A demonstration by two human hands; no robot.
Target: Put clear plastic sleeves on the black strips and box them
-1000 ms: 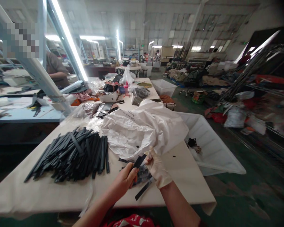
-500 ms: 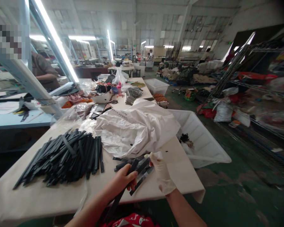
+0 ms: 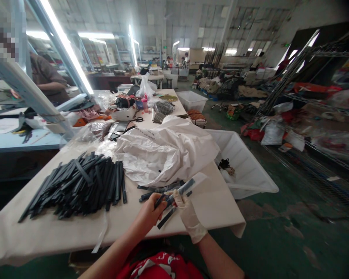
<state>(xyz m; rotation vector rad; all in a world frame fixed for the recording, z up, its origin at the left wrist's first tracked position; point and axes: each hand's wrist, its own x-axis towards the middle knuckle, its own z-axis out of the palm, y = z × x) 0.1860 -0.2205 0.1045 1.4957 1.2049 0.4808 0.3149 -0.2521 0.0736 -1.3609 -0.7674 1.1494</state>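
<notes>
My left hand (image 3: 153,209), bare, is closed round dark strips near the table's front edge. To its right my right hand (image 3: 188,215), in a pale glove, pinches a dark strip in a clear plastic sleeve (image 3: 189,186), which points up and right. Another dark strip (image 3: 166,219) lies on the table below the hands. More strips (image 3: 147,196) lie left of and behind my hands, partly hidden by them. A large pile of black strips (image 3: 81,186) covers the table's left part.
A crumpled white sack (image 3: 168,149) lies beyond my hands on the cream table (image 3: 128,236). A white bin (image 3: 250,170) stands against the table's right side. Scissors (image 3: 138,119) and plastic bags are farther back. A person (image 3: 48,79) is at the left.
The sleeved strip now sticks up and right past my gloved hand. My left hand has drawn closer to the right, and the long strip that hung below it no longer shows there.
</notes>
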